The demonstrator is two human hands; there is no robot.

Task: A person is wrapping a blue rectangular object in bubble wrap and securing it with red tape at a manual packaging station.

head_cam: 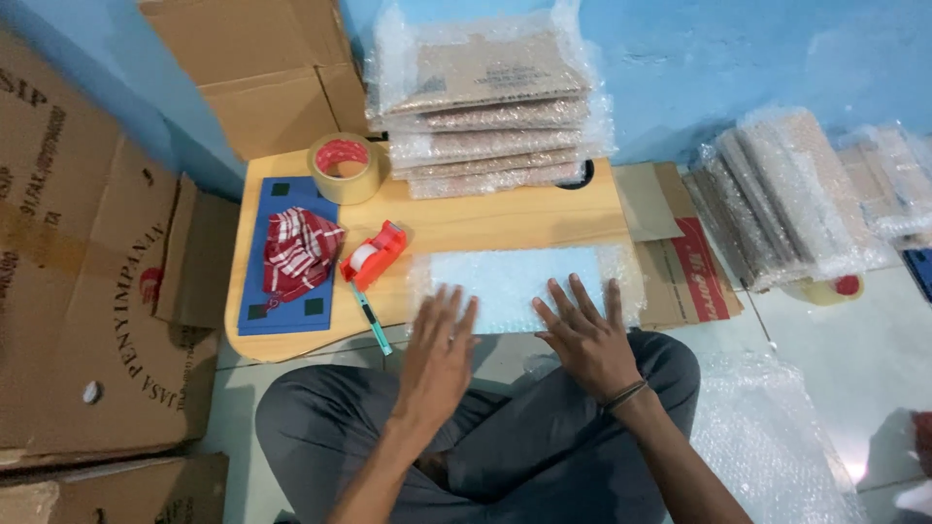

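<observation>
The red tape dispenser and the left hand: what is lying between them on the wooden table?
In the head view, a teal pen-like tool lies between the red tape dispenser and the left hand, near the wooden table front edge.

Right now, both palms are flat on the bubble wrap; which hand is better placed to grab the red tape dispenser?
Left, probably. The left hand lies on the bubble wrap at its left end, close to the red tape dispenser. The right hand would have to cross over the left to reach it.

large cardboard box [78, 291] cut off at left edge, bubble-wrap sheet's [515, 277] near edge under both hands
</observation>
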